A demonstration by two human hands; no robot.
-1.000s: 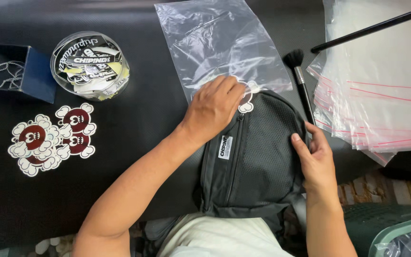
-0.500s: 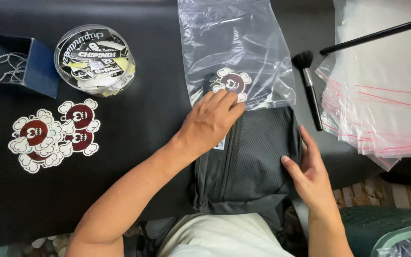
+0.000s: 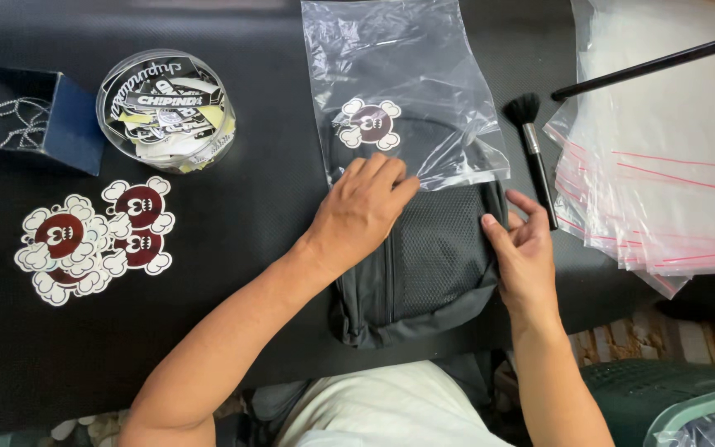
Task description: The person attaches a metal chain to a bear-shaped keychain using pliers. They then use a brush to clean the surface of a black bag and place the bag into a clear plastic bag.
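Pouch pushed further into the bag since half a second ago.
The black pouch (image 3: 424, 265) sits at the middle of the dark surface (image 3: 250, 207), its 12 o'clock end now inside the clear bag (image 3: 399, 83), under a round sticker (image 3: 367, 123). The left hand (image 3: 366, 207) lies flat, fingers spread, on the pouch's top. The right hand (image 3: 523, 248), half open, touches its 3 o'clock edge. A brush (image 3: 531, 149) lies just beside it.
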